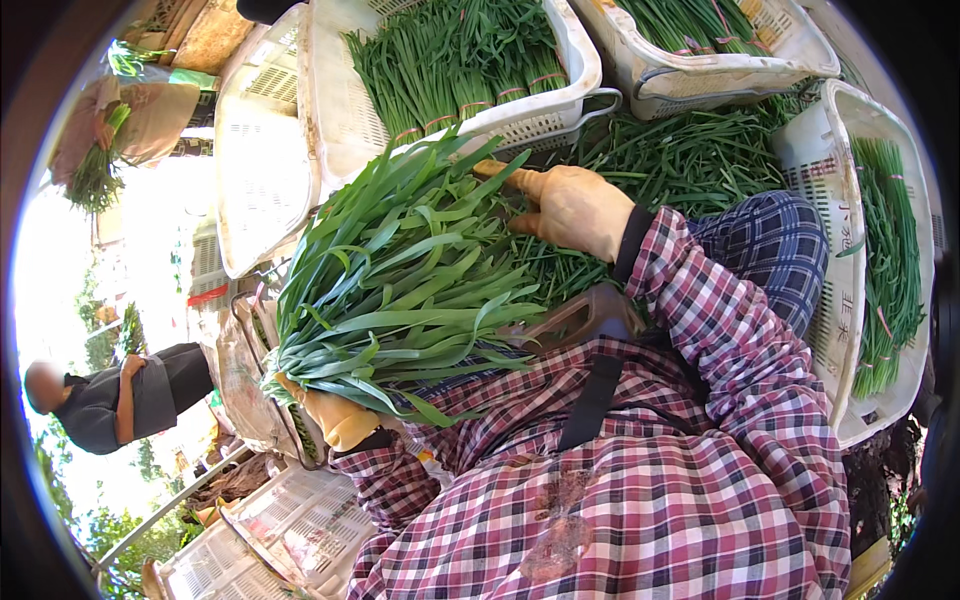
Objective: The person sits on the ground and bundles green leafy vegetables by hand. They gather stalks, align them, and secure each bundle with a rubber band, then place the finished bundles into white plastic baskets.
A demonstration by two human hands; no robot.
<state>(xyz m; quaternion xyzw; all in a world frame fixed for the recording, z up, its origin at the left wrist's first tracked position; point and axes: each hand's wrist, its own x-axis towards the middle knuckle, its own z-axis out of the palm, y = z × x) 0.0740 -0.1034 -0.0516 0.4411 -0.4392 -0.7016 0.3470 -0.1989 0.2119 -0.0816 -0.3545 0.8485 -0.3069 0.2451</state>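
A large fan of long, flat green leaves, likely garlic chives (405, 262), spreads across the middle of the view. Its gathered base sits in my left hand (330, 420), which wears a tan glove and is closed around it at the lower left. My right hand (577, 210), in a similar glove, is at the leaves' upper right edge. Its index finger is stretched out against the leaf tips and its thumb stands apart below; the other fingers are partly hidden. Below and beyond that hand lies a heap of loose green leaves (675, 161).
White plastic crates with banded green bunches stand at the top centre (592, 67), top right (720, 71) and right (840, 300). Another pale crate (262, 165) is left of centre. More crates (277, 525) lie at lower left. A person (112, 405) stands at the far left, another holds greens upper left.
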